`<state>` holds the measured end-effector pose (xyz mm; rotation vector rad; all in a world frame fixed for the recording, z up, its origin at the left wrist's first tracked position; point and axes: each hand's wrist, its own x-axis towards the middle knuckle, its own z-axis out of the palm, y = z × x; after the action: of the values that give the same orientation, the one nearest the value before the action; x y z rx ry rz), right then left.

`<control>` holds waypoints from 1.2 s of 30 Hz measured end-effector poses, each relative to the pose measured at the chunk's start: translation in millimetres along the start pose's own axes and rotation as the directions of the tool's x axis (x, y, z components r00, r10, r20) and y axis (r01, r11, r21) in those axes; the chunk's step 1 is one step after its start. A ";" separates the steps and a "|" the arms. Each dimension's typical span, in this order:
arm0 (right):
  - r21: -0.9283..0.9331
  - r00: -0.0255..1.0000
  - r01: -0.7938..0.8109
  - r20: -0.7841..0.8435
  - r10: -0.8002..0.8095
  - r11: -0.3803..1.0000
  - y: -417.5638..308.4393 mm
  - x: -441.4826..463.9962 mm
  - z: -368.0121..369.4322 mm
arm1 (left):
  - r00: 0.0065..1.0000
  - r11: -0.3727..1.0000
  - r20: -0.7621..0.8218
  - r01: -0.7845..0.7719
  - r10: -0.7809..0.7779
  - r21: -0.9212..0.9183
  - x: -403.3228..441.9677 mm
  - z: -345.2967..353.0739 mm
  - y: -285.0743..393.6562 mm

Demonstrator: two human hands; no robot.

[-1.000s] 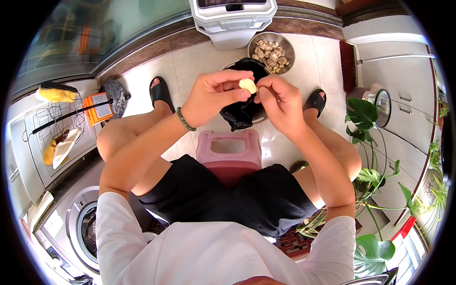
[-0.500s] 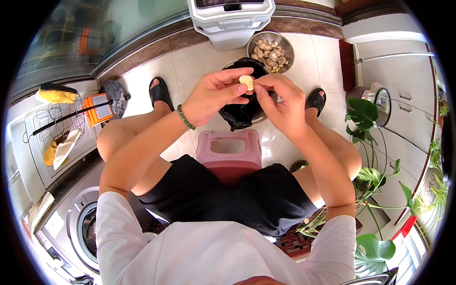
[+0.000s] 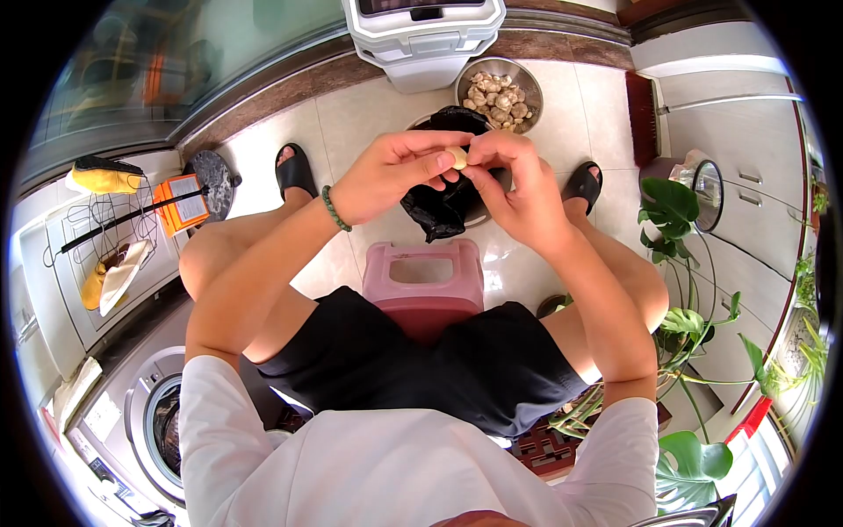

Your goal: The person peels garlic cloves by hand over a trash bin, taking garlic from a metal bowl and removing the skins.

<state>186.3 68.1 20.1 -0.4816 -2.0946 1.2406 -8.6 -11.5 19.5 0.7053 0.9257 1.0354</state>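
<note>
A pale yellow garlic clove (image 3: 457,157) is pinched between the thumb and fingers of my left hand (image 3: 399,174). My right hand (image 3: 521,183) meets it from the other side, thumb and fingertips closed on the clove's edge; any skin between those fingertips is too small to make out. Right below both hands stands a bin lined with a black plastic bag (image 3: 436,211), partly hidden by them. Beyond it, a metal bowl (image 3: 537,98) holds several garlic bulbs (image 3: 499,99) and loose pieces.
A pink plastic stool (image 3: 423,299) stands between my knees. At the far side is a grey-white plastic container (image 3: 426,53). Leafy plants (image 3: 672,215) and white cabinets (image 3: 746,140) line the right; a washing machine (image 3: 158,422), wire rack and orange box (image 3: 182,200) are at the left.
The clove has turned, showing less of its broad face. My right-hand fingers have curled in closer over it, and my left hand has shifted slightly.
</note>
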 end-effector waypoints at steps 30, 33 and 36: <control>-0.113 0.992 0.092 0.093 -0.081 0.989 -8.9 5.5 -7.7 | 0.997 0.992 0.035 0.067 -0.063 -0.110 0.5 2.8 -5.8; -0.024 0.999 0.048 0.012 -0.047 0.999 -7.9 4.2 -2.0 | 0.998 0.990 0.047 0.051 -0.045 -0.130 1.3 2.6 -3.0; 0.040 0.997 0.015 -0.072 -0.012 0.999 -11.0 4.6 1.0 | 0.998 0.990 0.056 0.042 -0.034 -0.132 0.5 3.4 -0.2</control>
<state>182.4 64.9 30.9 -0.4863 -2.0057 1.2378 -5.4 -11.3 20.7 0.5996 0.8128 1.0295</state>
